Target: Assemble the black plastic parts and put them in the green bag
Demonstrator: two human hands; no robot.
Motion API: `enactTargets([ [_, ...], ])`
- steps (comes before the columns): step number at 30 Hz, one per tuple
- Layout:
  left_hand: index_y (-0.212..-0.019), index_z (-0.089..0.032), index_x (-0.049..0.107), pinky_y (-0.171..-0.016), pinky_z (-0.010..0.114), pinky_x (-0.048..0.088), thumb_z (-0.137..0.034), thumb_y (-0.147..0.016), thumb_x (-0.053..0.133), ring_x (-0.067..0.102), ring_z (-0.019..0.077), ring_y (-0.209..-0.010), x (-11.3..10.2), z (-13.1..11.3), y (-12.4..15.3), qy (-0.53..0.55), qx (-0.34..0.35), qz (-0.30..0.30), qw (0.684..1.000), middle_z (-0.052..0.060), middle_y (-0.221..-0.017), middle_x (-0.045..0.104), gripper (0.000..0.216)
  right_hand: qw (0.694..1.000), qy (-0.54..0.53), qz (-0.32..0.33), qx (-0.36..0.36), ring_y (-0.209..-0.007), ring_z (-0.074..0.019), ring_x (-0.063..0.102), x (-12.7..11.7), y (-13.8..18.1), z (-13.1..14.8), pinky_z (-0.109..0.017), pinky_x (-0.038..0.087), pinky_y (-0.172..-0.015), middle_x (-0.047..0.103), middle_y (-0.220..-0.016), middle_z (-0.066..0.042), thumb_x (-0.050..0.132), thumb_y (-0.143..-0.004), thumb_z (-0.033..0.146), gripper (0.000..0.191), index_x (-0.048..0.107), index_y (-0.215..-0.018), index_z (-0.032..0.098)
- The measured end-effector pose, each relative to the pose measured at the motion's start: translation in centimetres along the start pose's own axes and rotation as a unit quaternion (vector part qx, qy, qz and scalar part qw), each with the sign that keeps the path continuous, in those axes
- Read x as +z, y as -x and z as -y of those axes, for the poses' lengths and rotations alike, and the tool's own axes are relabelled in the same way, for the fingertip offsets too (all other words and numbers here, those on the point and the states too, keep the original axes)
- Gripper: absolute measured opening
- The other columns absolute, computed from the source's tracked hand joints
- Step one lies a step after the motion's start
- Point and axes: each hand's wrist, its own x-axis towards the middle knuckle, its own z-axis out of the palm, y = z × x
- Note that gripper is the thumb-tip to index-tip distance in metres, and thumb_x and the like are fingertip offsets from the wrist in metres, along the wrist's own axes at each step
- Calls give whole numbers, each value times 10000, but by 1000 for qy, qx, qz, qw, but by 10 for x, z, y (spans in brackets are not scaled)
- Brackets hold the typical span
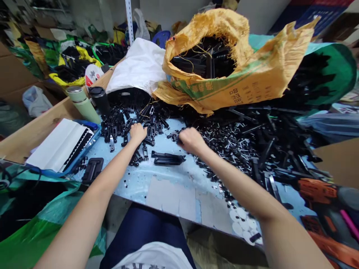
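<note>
My left hand (138, 133) is in a heap of small black plastic parts (119, 121). Its fingers curl downward, and whatever they grip is hidden beneath them. To the right, my right hand (191, 140) is closed like a fist at the left edge of a pile of screws (224, 138) with pale shafts and black heads. Something small and dark shows by its fingertips, too blurred to name. Between and below the hands, a pair of long black plastic pieces (168, 159) lies side by side on the light blue table top (134, 181).
A torn orange woven sack (238, 87) of black parts stands at the back, beside a white sack (140, 63). At left are a green flask (82, 104), a black cup (99, 100) and a blue tray (97, 132). An orange power drill (316, 190) lies at right, near white discs (242, 224).
</note>
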Motion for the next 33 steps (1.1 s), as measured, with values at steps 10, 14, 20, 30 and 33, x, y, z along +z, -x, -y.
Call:
enactTargets([
  [10, -1150, -39, 517, -871, 319, 424, -123, -853, 446, 561, 246, -1041, -19, -13, 32, 38, 44, 6, 998, 217, -1212, 504, 317, 995, -86, 25, -31, -815, -220, 523, 17, 146, 152, -352, 370, -733, 615, -914, -93, 454, -885, 486, 412, 554, -1128, 169],
  [14, -1276, -146, 445, -918, 354, 411, -85, -891, 326, 527, 231, -1080, -5, 1, 152, 2, 327, 21, 945, 145, -1151, 559, 409, 991, -133, 20, 26, -911, -215, 527, 22, 163, 153, -349, 383, -781, 600, -1067, -102, 412, -929, 375, 382, 492, -1262, 205],
  [20, -1404, -152, 278, -1064, 521, 237, -348, -910, 408, 273, 275, -1342, 28, 11, 271, -29, 397, 123, 909, 154, -1412, 384, 547, 981, -159, 36, 105, -969, -227, 511, 20, 178, 156, -360, 379, -820, 592, -1115, -110, 391, -936, 378, 401, 491, -1284, 204],
  [30, -1437, -124, 195, -1102, 556, 82, -473, -901, 354, 81, 286, -1401, 28, 7, 273, 22, 405, 138, 904, 128, -1511, 181, 659, 968, -206, 45, 136, -1034, -239, 505, 15, 172, 160, -364, 388, -867, 589, -1149, -114, 421, -917, 421, 465, 467, -1315, 184],
  [33, -1386, -109, 320, -1104, 513, 162, -313, -914, 374, 215, 266, -1373, 33, 6, 272, 57, 368, 95, 923, 148, -1449, 334, 518, 960, -237, 29, 146, -1027, -248, 525, 14, 172, 158, -394, 399, -882, 609, -1108, -120, 421, -916, 414, 440, 507, -1281, 184],
])
